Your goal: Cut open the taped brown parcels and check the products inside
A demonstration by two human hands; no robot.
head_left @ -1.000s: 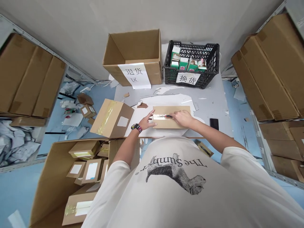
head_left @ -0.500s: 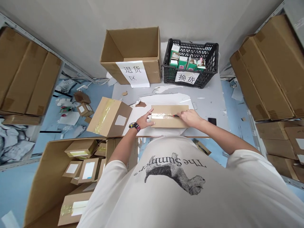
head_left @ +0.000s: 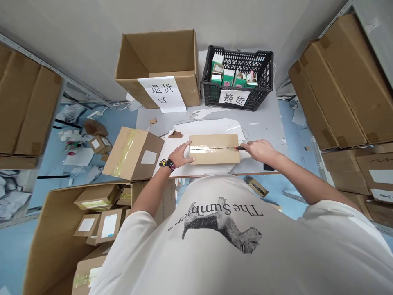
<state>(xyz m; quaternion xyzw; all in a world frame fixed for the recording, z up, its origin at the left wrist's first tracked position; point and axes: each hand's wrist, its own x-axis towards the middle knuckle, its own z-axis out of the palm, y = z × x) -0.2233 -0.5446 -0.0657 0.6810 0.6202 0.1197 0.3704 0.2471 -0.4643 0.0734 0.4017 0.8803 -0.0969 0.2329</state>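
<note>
A closed cardboard box [head_left: 215, 157] lies flat on the table, with clear tape along its middle and a thin dark slit line in the tape. At its left end my left hand [head_left: 180, 155] grips it, thumb at the near corner and fingers at the far one; a watch is on that wrist. My right hand [head_left: 260, 151] is closed around a red-and-black utility knife [head_left: 240, 148], whose tip is over the box's right end. Beside my left hand stands a larger taped carton [head_left: 129, 153], tilted in view, bearing a white label.
At the back of the table [head_left: 267, 123] stand a large open carton [head_left: 129, 88] with a paper sign and a black crate [head_left: 207, 96] holding several green-and-white boxes. A phone [head_left: 269, 167] lies under my right forearm. Lower left is a big carton [head_left: 39, 237] of parcels.
The knife has moved right along the tape to the box's right end, and a dark slit now shows behind it. My left hand stays on the box. The view has shifted slightly.
</note>
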